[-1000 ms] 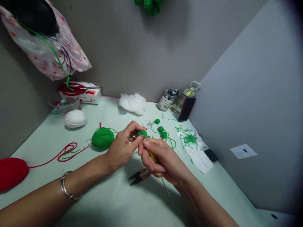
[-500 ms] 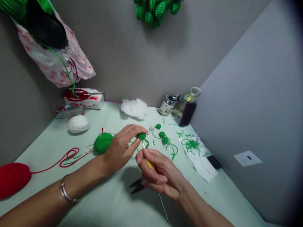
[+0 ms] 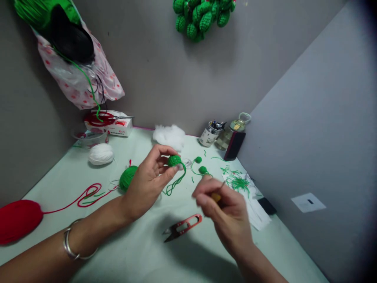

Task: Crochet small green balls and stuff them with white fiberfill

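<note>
My left hand (image 3: 145, 184) pinches a small green crocheted ball (image 3: 174, 160) between thumb and fingers, with green yarn tails (image 3: 177, 181) hanging from it. Apart from the ball, to the right, my right hand (image 3: 228, 212) is closed around a crochet hook (image 3: 216, 197) whose yellow handle shows between the fingers. Motion blurs that hand a little. Below and between both hands lie orange-handled thread snips (image 3: 183, 228). Partly behind my left hand sits a ball of green yarn (image 3: 127, 179). Two small green crocheted balls (image 3: 202, 170) with tails rest beyond my right hand.
Red yarn (image 3: 20, 221) and a white yarn ball (image 3: 101, 153) lie at left. White stuffing (image 3: 169, 136), a pen cup (image 3: 209, 134), a bottle (image 3: 226, 135) and a phone (image 3: 235, 146) stand along the back. Green scraps (image 3: 238, 182) cover paper at right. Crocheted green pieces (image 3: 203, 17) hang above.
My right hand has drawn the crochet hook away from the green ball, moving right and uncovering the snips' handle. The ball has turned slightly in my left hand, and its tails show more.
</note>
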`<state>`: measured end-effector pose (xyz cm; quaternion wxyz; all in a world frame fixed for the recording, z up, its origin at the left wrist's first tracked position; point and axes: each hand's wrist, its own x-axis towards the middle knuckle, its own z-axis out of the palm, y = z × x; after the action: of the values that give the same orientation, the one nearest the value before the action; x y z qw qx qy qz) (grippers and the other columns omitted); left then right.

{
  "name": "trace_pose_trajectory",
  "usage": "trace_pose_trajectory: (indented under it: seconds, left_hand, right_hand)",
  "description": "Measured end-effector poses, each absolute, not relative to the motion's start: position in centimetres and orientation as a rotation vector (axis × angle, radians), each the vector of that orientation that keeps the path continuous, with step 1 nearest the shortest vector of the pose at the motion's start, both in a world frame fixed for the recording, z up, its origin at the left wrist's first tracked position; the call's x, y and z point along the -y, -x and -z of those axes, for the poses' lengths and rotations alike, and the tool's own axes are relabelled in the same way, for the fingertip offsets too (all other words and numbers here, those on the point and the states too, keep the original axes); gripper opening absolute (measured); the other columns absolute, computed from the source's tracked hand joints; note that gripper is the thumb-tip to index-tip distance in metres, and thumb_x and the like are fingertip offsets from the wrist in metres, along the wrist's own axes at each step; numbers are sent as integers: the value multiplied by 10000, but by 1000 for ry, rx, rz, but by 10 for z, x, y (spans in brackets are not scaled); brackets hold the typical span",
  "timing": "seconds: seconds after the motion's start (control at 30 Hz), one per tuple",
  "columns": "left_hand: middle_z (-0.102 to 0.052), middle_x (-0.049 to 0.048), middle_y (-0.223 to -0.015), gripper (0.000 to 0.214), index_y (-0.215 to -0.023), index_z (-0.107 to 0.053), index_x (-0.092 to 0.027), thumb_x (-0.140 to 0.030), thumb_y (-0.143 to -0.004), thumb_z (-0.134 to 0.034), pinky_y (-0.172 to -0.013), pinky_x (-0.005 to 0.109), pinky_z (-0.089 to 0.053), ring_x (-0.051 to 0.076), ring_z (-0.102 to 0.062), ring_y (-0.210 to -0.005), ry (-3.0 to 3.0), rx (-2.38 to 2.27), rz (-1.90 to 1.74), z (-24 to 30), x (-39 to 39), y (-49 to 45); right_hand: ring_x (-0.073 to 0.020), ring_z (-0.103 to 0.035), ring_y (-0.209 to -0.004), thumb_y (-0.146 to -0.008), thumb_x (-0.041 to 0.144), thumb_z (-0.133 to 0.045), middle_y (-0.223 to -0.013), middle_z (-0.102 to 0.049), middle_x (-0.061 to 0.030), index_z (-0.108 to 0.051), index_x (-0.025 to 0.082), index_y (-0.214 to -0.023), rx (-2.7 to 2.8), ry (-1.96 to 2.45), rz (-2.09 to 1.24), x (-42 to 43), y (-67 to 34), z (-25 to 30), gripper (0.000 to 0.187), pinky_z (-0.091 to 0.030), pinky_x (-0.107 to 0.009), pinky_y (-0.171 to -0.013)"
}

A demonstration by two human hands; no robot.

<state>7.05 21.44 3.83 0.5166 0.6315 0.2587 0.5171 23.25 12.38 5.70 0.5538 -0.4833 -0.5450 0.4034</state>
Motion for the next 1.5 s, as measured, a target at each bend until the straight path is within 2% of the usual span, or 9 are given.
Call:
trace_pose_trajectory:
  seconds: [0.07, 0.17, 0.33, 0.53, 0.87, 1.1, 1.23, 1.37, 1.5]
  left_hand:
    - [-675, 27, -1067, 153, -1089, -621, -226, -227, -953, -689, -895, 310, -557, 170, -666, -983, -1556, -605, -1192, -37, -213, -73]
    - [-709, 31, -1078, 176, -1129, -677, -238, -225, -954, -680, -942, 348, -527, 183, -661, -981, -1695, -634, -1170, -33, -212, -74]
    - [-721, 63, -1231, 227, -1213, -688, -250, -281, -1016, -581, -973, 370, -531, 211, -684, -1078, -1646, -598, -1046, -27, -210, -76]
    - [-727, 65, -1219, 311, -1296, -633, -255, -373, -1009, -617, -969, 352, -545, 219, -677, -1130, -1498, -534, -897, -26, -210, -78]
    - [-728, 46, -1014, 147, -1103, -647, -228, -219, -985, -560, -803, 325, -543, 194, -674, -888, -1793, -576, -1053, -20, -210, -78]
    - [-724, 55, -1026, 172, -1023, -635, -226, -135, -944, -512, -870, 357, -539, 213, -682, -951, -1858, -557, -1032, -6, -216, -82]
    - [-724, 55, -1049, 176, -1112, -662, -239, -195, -968, -569, -864, 342, -541, 212, -686, -998, -1553, -550, -969, -10, -223, -83]
    - [-733, 38, -1075, 107, -1066, -695, -244, -275, -974, -653, -834, 299, -516, 172, -648, -909, -1339, -558, -967, -23, -227, -80]
    - [-686, 22, -1044, 165, -1092, -679, -236, -315, -950, -713, -835, 288, -491, 158, -616, -885, -1241, -522, -978, -25, -225, -77]
  right_hand:
    - [-83, -360, -551, -866, 404, -788, -661, -499, 60, -674, 222, -896, 1273, 1302, -753, -127, -238, -67, 217, -287, -236, -503]
    - [-81, -319, -529, -846, 414, -798, -675, -484, 79, -620, 229, -963, 1335, 1388, -910, -136, -240, -65, 282, -280, -241, -493]
    - [-93, -341, -549, -960, 483, -631, -620, -448, 70, -621, 199, -870, 1359, 1309, -1042, -149, -241, -49, 298, -292, -248, -523]
    - [-99, -342, -586, -894, 433, -724, -629, -449, 54, -602, 198, -709, 1324, 1339, -853, -151, -240, -50, 324, -293, -256, -555]
    - [-111, -388, -535, -1037, 319, -489, -629, -483, 47, -641, 225, -915, 1701, 1431, -568, -128, -234, -58, 217, -306, -262, -541]
    - [-100, -319, -504, -991, 145, -392, -598, -465, 48, -465, 229, -782, 1968, 1398, -273, -120, -211, -31, 237, -275, -255, -528]
    - [-128, -410, -538, -1030, 161, -320, -671, -575, -3, -558, 204, -882, 2163, 1432, -91, -126, -217, -32, 284, -268, -275, -523]
    - [-143, -549, -619, -1057, 397, -446, -1090, -657, -147, -521, 139, -1326, 2222, 1478, -196, -115, -230, -63, 380, -378, -277, -503]
    - [-121, -591, -743, -1074, 221, -391, -948, -625, -35, -602, 226, -1124, 1995, 1322, -363, -108, -242, -83, 217, -487, -243, -665]
